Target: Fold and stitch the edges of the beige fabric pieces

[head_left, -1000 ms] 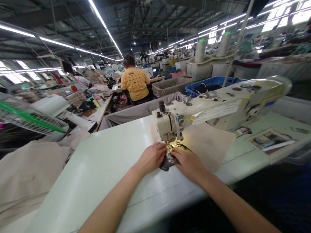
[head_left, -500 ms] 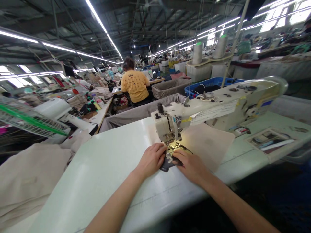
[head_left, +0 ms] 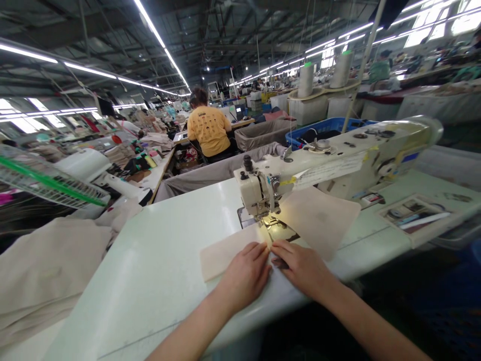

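Note:
A cream sewing machine [head_left: 259, 193] stands on the pale green table, its lamp lighting the needle area. In front of its presser foot, my left hand [head_left: 250, 268] rests on a beige fabric strip [head_left: 225, 250], its fingers together at the strip's right end. My right hand [head_left: 300, 263] is closed beside it, fingertips near the same fabric edge, with a small dark item [head_left: 278, 262] partly under its fingers. Right of the needle lies a larger beige fabric piece [head_left: 323, 215], passing behind the machine head.
Folded beige fabric [head_left: 48, 271] is piled at the left. A tray of small tools [head_left: 413, 213] sits on the table's right. Beyond the table are a grey cloth bin [head_left: 221, 168], a blue basket [head_left: 291, 142] and a seated person in a yellow shirt [head_left: 208, 131].
Both hands have moved nearer to me, away from the needle. The beige strip now shows left of the presser foot, and the dark patterned piece under the hands is mostly out of sight.

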Tool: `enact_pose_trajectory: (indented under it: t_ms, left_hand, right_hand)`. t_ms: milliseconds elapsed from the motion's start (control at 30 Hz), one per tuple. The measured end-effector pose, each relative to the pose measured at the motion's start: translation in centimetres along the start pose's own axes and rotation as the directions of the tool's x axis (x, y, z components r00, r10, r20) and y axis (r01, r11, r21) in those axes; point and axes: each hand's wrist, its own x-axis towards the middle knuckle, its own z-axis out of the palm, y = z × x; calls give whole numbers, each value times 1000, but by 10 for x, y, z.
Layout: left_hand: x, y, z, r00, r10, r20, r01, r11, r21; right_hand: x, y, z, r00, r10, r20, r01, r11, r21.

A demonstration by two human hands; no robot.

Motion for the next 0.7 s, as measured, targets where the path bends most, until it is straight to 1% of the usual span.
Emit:
enact_pose_trajectory:
  t_ms: [133, 300, 467, 600, 700]
  left_hand:
    - [-4, -5, 1, 999, 41, -9, -41, 999, 5]
    - [-4, -12, 4, 996, 85, -12, -84, 995, 54]
    - [11, -29, 1, 995, 99, -27, -98, 994, 45]
    - [25, -45, -3, 996, 84, 2, -84, 995, 46]
    - [33, -56, -5, 997, 78, 4, -78, 996, 45]
  right_hand:
    - [0, -4, -3, 999, 16, 52, -11, 996, -86]
    - [6, -4, -6, 995, 53, 85, -42, 992, -121]
    - [23, 1, -6, 993, 87, 77, -73, 984, -165]
    - [41, 5, -7, 993, 97, 62, -84, 980, -183]
    - [51, 7, -8, 993, 103, 59, -91, 979, -180]
